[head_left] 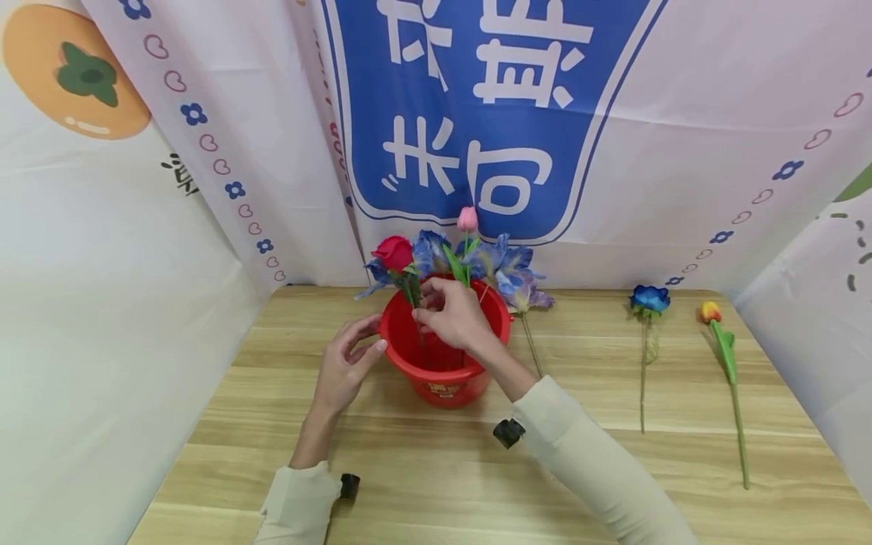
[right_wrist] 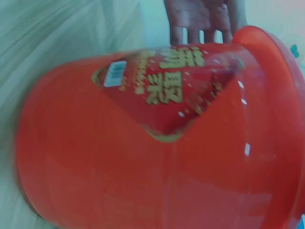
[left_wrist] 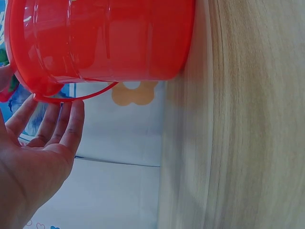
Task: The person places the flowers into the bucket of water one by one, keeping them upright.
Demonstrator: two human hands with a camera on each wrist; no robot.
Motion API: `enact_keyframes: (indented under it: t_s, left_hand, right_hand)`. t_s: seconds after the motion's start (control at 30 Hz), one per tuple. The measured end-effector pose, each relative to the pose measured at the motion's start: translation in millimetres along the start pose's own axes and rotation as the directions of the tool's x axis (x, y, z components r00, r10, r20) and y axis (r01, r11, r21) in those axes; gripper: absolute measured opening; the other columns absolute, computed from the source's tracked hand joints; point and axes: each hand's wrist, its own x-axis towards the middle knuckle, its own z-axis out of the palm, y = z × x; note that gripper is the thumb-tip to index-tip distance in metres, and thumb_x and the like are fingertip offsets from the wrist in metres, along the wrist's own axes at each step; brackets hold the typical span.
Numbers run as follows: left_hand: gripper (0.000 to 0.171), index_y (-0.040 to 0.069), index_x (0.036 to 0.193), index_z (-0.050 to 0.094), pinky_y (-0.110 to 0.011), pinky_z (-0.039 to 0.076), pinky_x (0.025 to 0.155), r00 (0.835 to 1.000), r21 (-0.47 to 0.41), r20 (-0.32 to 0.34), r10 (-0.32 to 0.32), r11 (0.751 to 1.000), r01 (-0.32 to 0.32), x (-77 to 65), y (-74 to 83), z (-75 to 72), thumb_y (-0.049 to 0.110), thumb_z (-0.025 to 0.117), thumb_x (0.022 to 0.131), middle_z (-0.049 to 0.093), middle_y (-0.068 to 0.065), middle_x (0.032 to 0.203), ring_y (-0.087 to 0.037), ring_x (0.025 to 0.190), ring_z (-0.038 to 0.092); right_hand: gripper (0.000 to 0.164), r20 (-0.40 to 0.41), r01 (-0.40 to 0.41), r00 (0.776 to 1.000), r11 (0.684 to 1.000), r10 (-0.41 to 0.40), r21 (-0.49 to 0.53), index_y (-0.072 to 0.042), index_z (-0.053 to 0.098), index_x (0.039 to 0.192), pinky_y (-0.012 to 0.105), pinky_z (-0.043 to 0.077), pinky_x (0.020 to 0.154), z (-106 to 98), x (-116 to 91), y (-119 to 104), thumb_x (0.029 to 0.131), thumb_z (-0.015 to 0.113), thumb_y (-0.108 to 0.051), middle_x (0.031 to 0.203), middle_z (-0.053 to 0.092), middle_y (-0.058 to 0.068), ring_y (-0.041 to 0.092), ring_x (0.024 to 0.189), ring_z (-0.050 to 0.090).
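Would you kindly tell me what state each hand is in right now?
Left hand: open, touching the red bucket near its rim.
Right hand: closed, holding the red rose by its stem.

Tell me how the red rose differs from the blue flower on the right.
The red rose stands with its stem in the bucket; the blue flower lies flat on the table. The right hand pinches the red rose's stem, while no hand touches the blue flower. Both show green beneath the bloom.
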Motion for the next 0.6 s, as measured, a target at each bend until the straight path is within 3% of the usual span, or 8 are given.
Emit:
enact_keyframes:
  t_s: [0.33,0.6]
  left_hand:
    - [0.047,-0.006,0.144,0.062,-0.018,0.06,0.099,1.0,0.0,-0.001,0.016,1.0,-0.016,-0.2,-0.8,0.7,-0.003,0.071,0.098,0.062,-0.026,0.139,-0.005,0.122,0.065]
    - [0.047,-0.007,0.143,0.062,-0.017,0.06,0.098,1.0,-0.001,-0.008,0.016,1.0,-0.016,-0.1,-0.4,1.2,-0.004,0.071,0.098,0.062,-0.027,0.138,-0.003,0.121,0.065]
  right_hand:
    - [0.033,-0.184,0.044,0.982,0.998,-0.034,0.052,0.0,0.07,0.128,0.044,0.069,0.08,-23.1,0.2,-6.1,0.096,0.078,-0.006,0.109,0.074,0.017,0.027,0.088,0.076]
    - [0.03,-0.247,0.004,0.969,1.0,-0.005,-0.008,-0.003,0.072,0.127,0.032,0.067,0.074,-27.1,3.3,-5.1,0.098,0.077,-0.009,0.111,0.076,0.014,0.026,0.095,0.076]
